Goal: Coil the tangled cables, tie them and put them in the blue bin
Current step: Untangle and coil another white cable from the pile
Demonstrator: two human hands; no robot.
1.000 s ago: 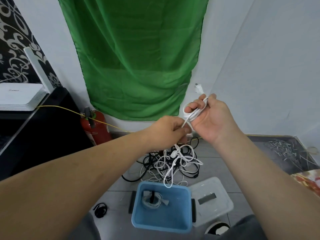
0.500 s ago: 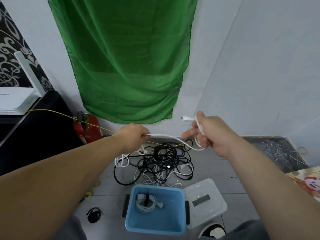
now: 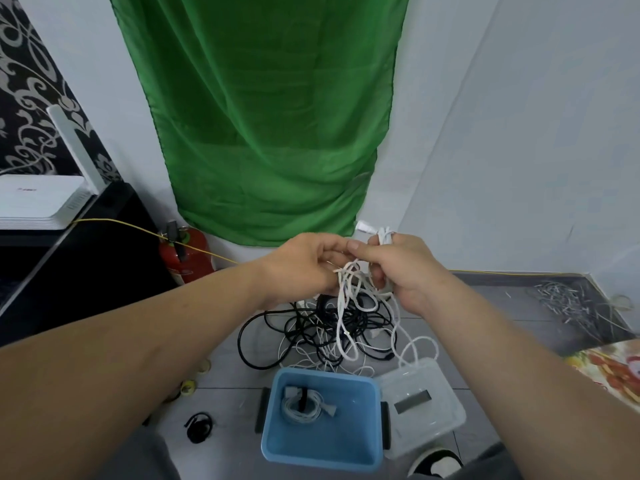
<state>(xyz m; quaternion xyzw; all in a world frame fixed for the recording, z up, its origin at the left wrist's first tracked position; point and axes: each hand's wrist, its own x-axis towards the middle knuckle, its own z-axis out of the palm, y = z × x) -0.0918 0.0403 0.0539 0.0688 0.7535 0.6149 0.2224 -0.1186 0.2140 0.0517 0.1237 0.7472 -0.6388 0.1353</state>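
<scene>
White cable [image 3: 342, 299] hangs downward in loops, gripped by left hand [image 3: 304, 266] and right hand [image 3: 401, 268].

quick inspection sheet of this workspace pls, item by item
surface: grey tiled floor.
job's things: blue bin open, one tied white coil inside; white cable part coiled in hand.
clutter: clear lid right of bin; black strap and small rolls left of it; pale scraps far right.
grips: left hand pinches the white cable; right hand holds its loops.
cables: black-and-white tangle on floor behind bin; yellow wire runs off the shelf.
surroundings: green cloth, red extinguisher, white router on black shelf.
</scene>
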